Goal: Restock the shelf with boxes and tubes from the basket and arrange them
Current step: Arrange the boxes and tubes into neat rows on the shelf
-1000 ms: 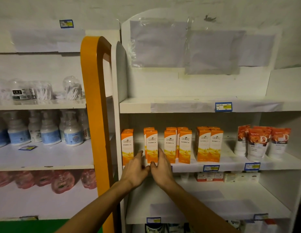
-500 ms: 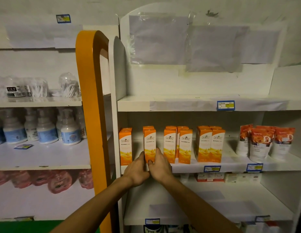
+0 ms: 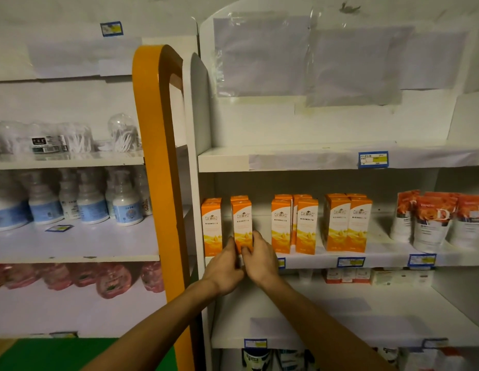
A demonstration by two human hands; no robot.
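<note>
In the head view, the left hand (image 3: 224,269) and the right hand (image 3: 261,263) pinch the foot of one orange box (image 3: 242,223) from both sides, fingers curled on its lower edges, probably to line it up with the row on the shelf (image 3: 388,255). The box stands upright near the shelf's left end, tall and narrow, with a white label and a yellow pattern below.

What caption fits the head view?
Both hands, left and right, grip an orange box on the shelf.
</note>
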